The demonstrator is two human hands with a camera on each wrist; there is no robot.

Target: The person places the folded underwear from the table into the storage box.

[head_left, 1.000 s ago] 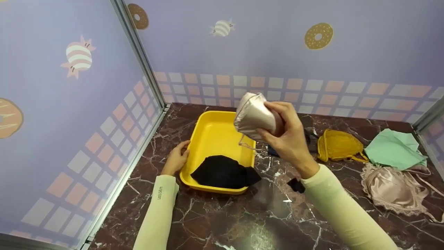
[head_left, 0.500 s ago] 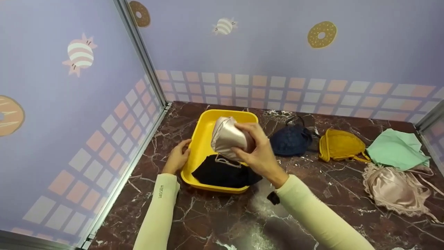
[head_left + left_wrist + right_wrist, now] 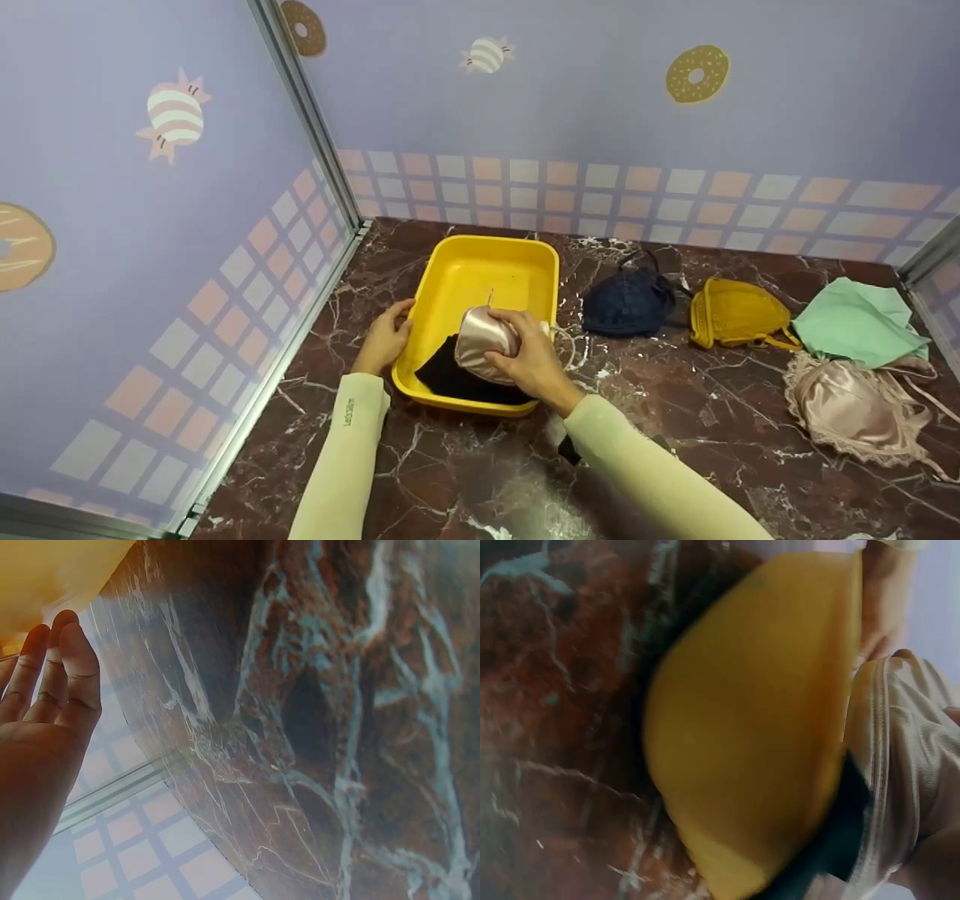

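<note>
Satin garment (image 3: pixel 478 337) over yellow tray (image 3: pixel 480 271)

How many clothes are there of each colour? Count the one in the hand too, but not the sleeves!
Pink: 2 (folded satin bra in the right hand, lace-trimmed bra)
Black: 1 (black garment in the yellow tray)
Navy: 1 (navy bra)
Mustard: 1 (mustard bra)
Mint: 1 (mint garment)
Total: 6

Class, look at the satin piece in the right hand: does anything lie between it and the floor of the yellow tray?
Yes. The black cloth lies at the near end of the yellow tray, beneath the satin piece that the right hand grips. Whether the two fabrics touch cannot be told.
</note>
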